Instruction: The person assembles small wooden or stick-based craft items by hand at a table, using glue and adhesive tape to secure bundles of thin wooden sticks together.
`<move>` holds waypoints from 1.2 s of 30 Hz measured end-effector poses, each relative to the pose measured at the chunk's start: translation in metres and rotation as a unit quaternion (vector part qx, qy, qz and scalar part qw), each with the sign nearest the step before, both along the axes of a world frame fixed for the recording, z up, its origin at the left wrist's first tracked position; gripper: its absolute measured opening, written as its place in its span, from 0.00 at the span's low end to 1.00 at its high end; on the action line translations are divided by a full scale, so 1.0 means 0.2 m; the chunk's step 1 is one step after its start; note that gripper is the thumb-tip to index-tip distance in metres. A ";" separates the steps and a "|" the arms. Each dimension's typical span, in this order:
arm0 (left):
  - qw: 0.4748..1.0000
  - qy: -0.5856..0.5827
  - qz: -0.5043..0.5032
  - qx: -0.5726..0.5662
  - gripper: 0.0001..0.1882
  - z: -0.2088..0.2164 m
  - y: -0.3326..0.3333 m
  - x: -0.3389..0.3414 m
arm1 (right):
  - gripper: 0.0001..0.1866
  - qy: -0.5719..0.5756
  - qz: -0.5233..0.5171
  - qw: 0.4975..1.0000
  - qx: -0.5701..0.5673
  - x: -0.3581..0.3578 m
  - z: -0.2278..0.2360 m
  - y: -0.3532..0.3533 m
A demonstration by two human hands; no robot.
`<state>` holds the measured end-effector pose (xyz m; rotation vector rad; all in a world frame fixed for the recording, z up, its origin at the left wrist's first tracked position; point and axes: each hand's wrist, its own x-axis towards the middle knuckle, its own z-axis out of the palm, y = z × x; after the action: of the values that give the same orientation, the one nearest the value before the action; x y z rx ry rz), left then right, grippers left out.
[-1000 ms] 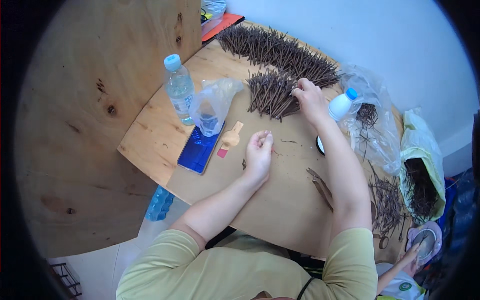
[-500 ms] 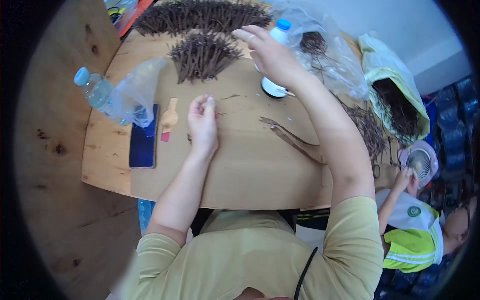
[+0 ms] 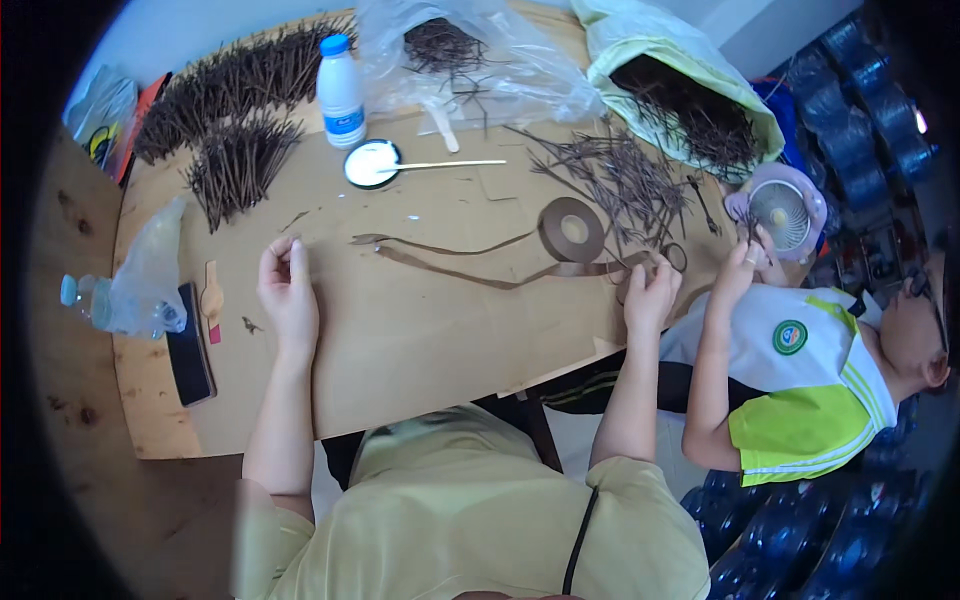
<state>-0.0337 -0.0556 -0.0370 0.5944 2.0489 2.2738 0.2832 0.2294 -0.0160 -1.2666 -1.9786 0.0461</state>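
Observation:
My left hand [image 3: 288, 295] is closed over the cardboard at the left, thumb against fingers; anything in the pinch is too small to make out. Toward the right side of the table, my right hand [image 3: 652, 295] has its fingers drawn together beside a dark loop [image 3: 676, 257]. What it grips is hidden. A brown tape strip [image 3: 500, 285] runs across the cardboard toward those fingers, and a roll of brown tape [image 3: 572, 229] lies just left of them. Thin brown twigs [image 3: 625, 180] are heaped beyond my right hand.
A white bottle [image 3: 342, 95] stands behind a lid of white paste [image 3: 371, 164] with a stick [image 3: 450, 164] across it. Bundled twigs [image 3: 240, 170], a phone [image 3: 190, 345] and a water bottle [image 3: 90, 300] are left. At right are a twig sack [image 3: 765, 130], a fan [image 3: 785, 215] and another person's hands [image 3: 750, 258].
The view has swung right. My right hand has come back from above the white bottle to the right end of the tape strip. My left hand stays closed over the cardboard.

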 end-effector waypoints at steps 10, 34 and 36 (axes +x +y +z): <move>0.780 0.450 -0.298 -0.319 0.25 0.20 0.41 0.54 | 0.14 -0.059 -0.110 0.992 -0.037 0.25 -0.17 0.53; 0.939 -0.032 -0.340 0.027 0.13 0.16 0.24 0.20 | 0.07 0.015 0.343 0.853 -0.392 -1.08 0.36 0.37; 0.944 -0.060 -0.321 0.040 0.13 0.15 0.28 0.20 | 0.08 0.027 0.322 0.872 -0.368 -1.34 0.16 0.60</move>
<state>0.0067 -0.0006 -0.0078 0.9326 1.4207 1.9407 0.0160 0.3498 0.0163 -0.9254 -2.3334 1.2488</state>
